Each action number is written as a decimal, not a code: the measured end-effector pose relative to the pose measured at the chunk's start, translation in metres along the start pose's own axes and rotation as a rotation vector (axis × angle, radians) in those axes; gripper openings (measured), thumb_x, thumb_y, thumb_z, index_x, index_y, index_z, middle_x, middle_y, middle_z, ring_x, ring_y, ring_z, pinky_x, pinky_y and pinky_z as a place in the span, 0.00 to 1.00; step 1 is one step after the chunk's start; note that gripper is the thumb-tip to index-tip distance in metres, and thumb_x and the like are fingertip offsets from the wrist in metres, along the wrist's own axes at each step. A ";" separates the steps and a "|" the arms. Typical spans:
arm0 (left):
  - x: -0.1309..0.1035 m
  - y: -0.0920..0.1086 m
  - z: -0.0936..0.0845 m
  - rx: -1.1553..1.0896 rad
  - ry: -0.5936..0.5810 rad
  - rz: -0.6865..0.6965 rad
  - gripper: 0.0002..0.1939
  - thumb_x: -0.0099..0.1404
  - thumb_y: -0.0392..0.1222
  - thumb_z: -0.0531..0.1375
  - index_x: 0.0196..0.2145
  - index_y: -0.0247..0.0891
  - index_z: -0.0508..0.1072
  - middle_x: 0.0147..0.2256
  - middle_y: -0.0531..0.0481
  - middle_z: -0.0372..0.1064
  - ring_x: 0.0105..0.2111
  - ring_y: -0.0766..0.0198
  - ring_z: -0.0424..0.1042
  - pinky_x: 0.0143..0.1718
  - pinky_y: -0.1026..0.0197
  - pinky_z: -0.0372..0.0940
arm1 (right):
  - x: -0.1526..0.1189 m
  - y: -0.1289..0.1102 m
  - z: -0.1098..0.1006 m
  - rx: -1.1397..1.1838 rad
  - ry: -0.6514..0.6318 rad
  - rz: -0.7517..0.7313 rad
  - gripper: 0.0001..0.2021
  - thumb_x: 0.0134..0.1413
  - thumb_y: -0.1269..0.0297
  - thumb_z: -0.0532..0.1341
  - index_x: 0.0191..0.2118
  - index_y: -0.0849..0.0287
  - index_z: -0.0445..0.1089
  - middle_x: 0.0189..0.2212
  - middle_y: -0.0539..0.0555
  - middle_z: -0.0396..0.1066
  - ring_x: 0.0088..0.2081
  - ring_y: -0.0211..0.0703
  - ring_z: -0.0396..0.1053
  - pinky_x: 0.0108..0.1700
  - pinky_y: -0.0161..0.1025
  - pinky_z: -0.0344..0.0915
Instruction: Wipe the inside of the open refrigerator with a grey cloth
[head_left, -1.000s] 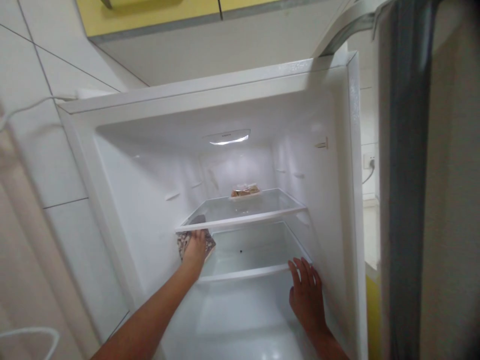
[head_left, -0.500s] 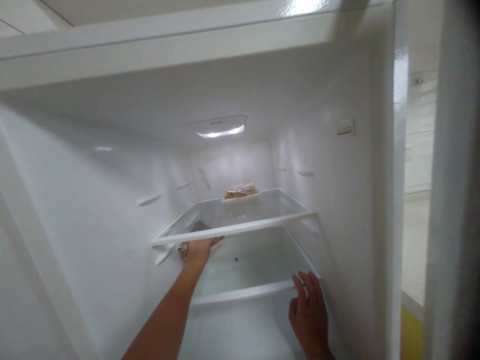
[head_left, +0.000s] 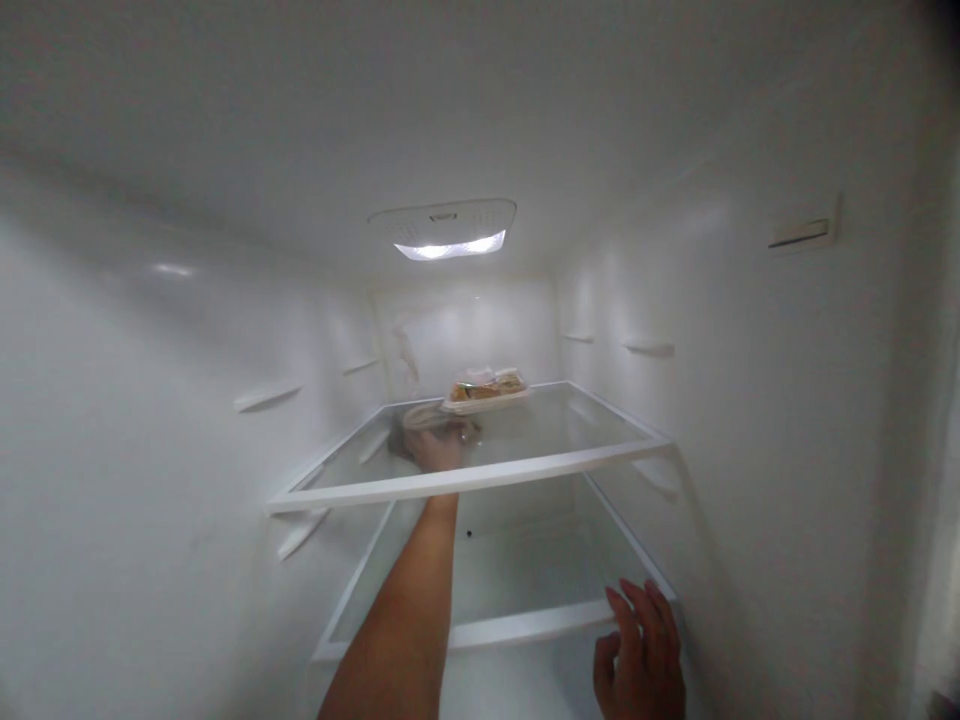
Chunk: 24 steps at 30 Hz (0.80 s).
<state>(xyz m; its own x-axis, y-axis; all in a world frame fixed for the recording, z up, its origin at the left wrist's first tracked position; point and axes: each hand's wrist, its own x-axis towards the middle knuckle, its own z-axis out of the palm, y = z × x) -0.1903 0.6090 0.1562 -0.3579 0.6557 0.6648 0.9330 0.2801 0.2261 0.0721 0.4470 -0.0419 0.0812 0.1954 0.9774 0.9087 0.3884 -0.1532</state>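
Inside a white fridge, my left hand [head_left: 439, 450] reaches far back under the upper glass shelf [head_left: 480, 478] and shows through the glass. It is closed on a brown-and-grey cloth [head_left: 405, 440], whose outline is blurred by the glass. My right hand [head_left: 641, 645] rests at the front right corner of the lower glass shelf [head_left: 525, 622], fingers apart and slightly bent, holding nothing.
A wrapped tray of food [head_left: 487, 390] stands at the back of the upper shelf. The lit lamp [head_left: 450, 243] is on the ceiling. Shelf ledges [head_left: 649, 349] stick out from both side walls. A small dark spot [head_left: 469, 534] shows behind the lower shelf's front edge.
The view has moved closer into the fridge. My left hand has gone deeper and to the right with the cloth under the upper shelf. My right hand has stayed near the lower shelf's corner.
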 end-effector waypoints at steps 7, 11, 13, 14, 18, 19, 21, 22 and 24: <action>-0.027 0.044 0.024 -0.015 -0.107 0.289 0.27 0.73 0.48 0.49 0.65 0.35 0.62 0.71 0.29 0.44 0.70 0.32 0.42 0.65 0.26 0.39 | 0.001 0.000 0.001 -0.010 0.003 0.010 0.22 0.55 0.76 0.55 0.56 0.58 0.61 0.48 0.64 0.67 0.62 0.65 0.59 0.54 0.62 0.67; -0.021 0.027 0.019 0.054 -0.119 0.509 0.25 0.71 0.44 0.54 0.64 0.46 0.65 0.70 0.38 0.51 0.70 0.38 0.46 0.68 0.27 0.36 | 0.001 0.004 -0.002 -0.020 -0.014 -0.010 0.21 0.56 0.75 0.54 0.55 0.58 0.62 0.49 0.63 0.67 0.62 0.63 0.59 0.55 0.62 0.67; -0.017 0.009 0.014 0.107 -0.077 0.537 0.25 0.71 0.43 0.53 0.65 0.46 0.64 0.69 0.40 0.53 0.70 0.39 0.47 0.68 0.27 0.38 | 0.001 0.005 -0.002 -0.035 -0.009 -0.044 0.20 0.55 0.74 0.53 0.54 0.60 0.62 0.48 0.64 0.67 0.62 0.65 0.59 0.54 0.63 0.67; -0.015 -0.001 0.012 0.124 -0.050 0.512 0.25 0.71 0.43 0.51 0.65 0.43 0.63 0.69 0.39 0.53 0.70 0.38 0.47 0.67 0.26 0.39 | 0.001 0.006 -0.002 -0.038 -0.002 -0.061 0.19 0.55 0.74 0.54 0.54 0.62 0.63 0.48 0.65 0.67 0.62 0.65 0.59 0.53 0.63 0.68; -0.009 -0.036 0.002 0.159 0.042 0.370 0.26 0.72 0.40 0.47 0.65 0.36 0.63 0.71 0.35 0.48 0.69 0.34 0.48 0.65 0.25 0.46 | 0.000 0.010 -0.003 -0.024 0.014 -0.094 0.20 0.53 0.76 0.55 0.52 0.64 0.64 0.48 0.66 0.68 0.62 0.66 0.60 0.52 0.60 0.68; -0.008 -0.043 0.000 0.160 0.063 0.336 0.26 0.72 0.39 0.47 0.65 0.37 0.63 0.71 0.36 0.46 0.69 0.35 0.48 0.65 0.26 0.47 | 0.000 0.012 -0.003 -0.021 0.012 -0.096 0.20 0.53 0.76 0.54 0.52 0.64 0.65 0.48 0.66 0.68 0.61 0.66 0.60 0.51 0.60 0.69; -0.006 -0.052 -0.001 0.140 0.092 0.264 0.27 0.71 0.38 0.46 0.66 0.38 0.61 0.72 0.38 0.45 0.69 0.37 0.48 0.65 0.28 0.50 | 0.000 0.013 -0.002 -0.022 0.009 -0.113 0.19 0.54 0.76 0.54 0.52 0.64 0.65 0.49 0.65 0.68 0.61 0.65 0.60 0.51 0.59 0.68; -0.006 -0.053 -0.001 0.123 0.106 0.221 0.27 0.71 0.37 0.46 0.66 0.38 0.61 0.72 0.39 0.44 0.69 0.38 0.48 0.65 0.29 0.51 | 0.000 0.013 -0.002 -0.024 0.008 -0.118 0.19 0.54 0.76 0.53 0.52 0.63 0.65 0.49 0.65 0.68 0.61 0.65 0.60 0.51 0.59 0.68; -0.007 -0.050 0.001 0.090 0.128 0.140 0.27 0.71 0.36 0.45 0.67 0.38 0.60 0.72 0.40 0.44 0.69 0.38 0.48 0.64 0.29 0.53 | 0.002 0.010 -0.002 -0.029 0.010 -0.104 0.19 0.54 0.76 0.53 0.52 0.63 0.65 0.49 0.65 0.68 0.62 0.65 0.59 0.51 0.60 0.68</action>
<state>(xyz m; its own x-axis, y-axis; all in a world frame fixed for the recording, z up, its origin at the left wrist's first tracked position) -0.2348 0.5909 0.1388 -0.2118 0.5994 0.7719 0.9641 0.2575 0.0647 0.0825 0.4497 -0.0417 -0.0099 0.1466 0.9891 0.9237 0.3802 -0.0471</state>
